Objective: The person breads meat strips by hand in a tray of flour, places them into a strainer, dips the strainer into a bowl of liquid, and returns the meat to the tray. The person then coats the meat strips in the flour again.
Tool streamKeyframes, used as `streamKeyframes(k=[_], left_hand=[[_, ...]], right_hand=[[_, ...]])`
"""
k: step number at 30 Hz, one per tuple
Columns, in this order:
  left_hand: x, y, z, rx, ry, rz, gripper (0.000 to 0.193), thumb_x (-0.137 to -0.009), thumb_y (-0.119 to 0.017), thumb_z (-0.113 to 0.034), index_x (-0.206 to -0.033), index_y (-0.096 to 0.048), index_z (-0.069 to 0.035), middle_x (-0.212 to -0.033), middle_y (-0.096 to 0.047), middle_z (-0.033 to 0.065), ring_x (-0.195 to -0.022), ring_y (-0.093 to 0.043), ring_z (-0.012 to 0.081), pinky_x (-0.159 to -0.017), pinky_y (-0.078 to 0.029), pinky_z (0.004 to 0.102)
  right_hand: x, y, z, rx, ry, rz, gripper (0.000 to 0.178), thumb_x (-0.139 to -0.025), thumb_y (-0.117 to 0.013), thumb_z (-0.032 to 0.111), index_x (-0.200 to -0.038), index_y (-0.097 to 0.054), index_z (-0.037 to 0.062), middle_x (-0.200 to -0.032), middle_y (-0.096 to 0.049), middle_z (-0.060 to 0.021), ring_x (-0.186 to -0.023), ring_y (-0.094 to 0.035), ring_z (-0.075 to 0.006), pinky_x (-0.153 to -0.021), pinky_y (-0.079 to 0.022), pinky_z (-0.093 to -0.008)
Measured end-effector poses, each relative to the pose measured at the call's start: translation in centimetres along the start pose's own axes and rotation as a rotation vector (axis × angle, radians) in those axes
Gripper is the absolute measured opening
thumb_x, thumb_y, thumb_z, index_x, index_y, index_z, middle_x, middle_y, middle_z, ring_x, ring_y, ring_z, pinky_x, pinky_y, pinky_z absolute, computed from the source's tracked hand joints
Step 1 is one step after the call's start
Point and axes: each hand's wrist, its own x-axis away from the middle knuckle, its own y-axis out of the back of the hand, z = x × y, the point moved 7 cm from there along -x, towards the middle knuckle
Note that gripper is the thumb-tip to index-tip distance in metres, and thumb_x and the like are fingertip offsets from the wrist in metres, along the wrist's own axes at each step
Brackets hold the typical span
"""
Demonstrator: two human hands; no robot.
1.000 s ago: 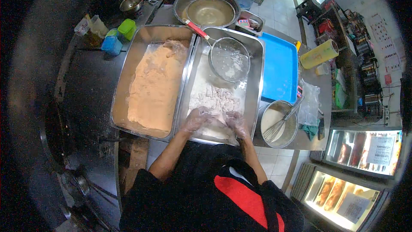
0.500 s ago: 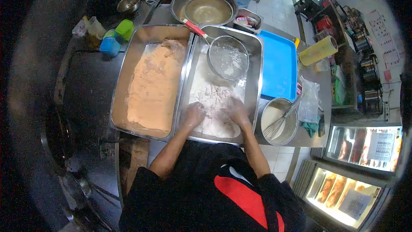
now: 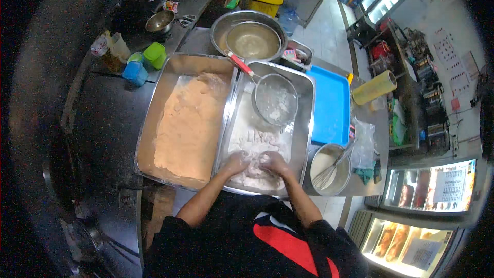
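My left hand (image 3: 237, 163) and my right hand (image 3: 274, 163) are down in the near part of a deep steel pan (image 3: 309, 99) of white flour. Between them lies a heap of flour-coated strips or pieces (image 3: 256, 169); what is under the coating I cannot make out. Both hands are curled round this heap from either side, with the fingertips partly buried. Farther back in the same pan rests a round wire sieve (image 3: 276, 99) with a red handle, its mesh dusted white.
Left of the flour stands a pan of orange breading (image 3: 188, 128). A steel basin (image 3: 218, 33) is behind. To the right are a blue tray (image 3: 329, 105), a pot (image 3: 346, 183) of pale batter with a whisk (image 3: 325, 176), and a plastic-wrap roll (image 3: 374, 87). Coloured cups (image 3: 135, 73) stand left.
My hands have drawn closer together, gathering the floured pieces between them. The view has tilted, so the pans sit lower in the picture. The sieve stays in the pan.
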Motion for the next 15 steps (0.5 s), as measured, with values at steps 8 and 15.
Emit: streamKeyframes(k=[8, 15], left_hand=[[-1.7, -1.7, 4.2, 0.067, 0.044, 0.034, 0.05, -0.082, -0.061, -0.038, -0.112, -0.059, 0.001, -0.111, -0.059, 0.0261, -0.107, -0.055, 0.0395, -0.094, -0.042, 0.0463], [0.7, -2.6, 3.3, -0.174, 0.359, 0.031, 0.057, -0.081, -0.062, -0.039, -0.117, -0.054, 0.004, -0.117, -0.055, 0.0278, -0.114, -0.05, 0.0408, -0.096, -0.041, 0.0454]], right_hand=[[-6.7, 16.6, 7.6, -0.335, -0.186, -0.339, 0.044, -0.076, -0.072, 0.03, -0.104, -0.057, 0.0004, -0.091, -0.065, -0.0126, -0.073, -0.063, -0.0192, -0.062, -0.052, -0.0334], [-7.5, 11.8, 1.8, 0.167, -0.035, -0.372, 0.054, -0.072, -0.075, 0.034, -0.114, -0.057, 0.0046, -0.108, -0.061, -0.0209, -0.096, -0.06, -0.0359, -0.082, -0.049, -0.043]])
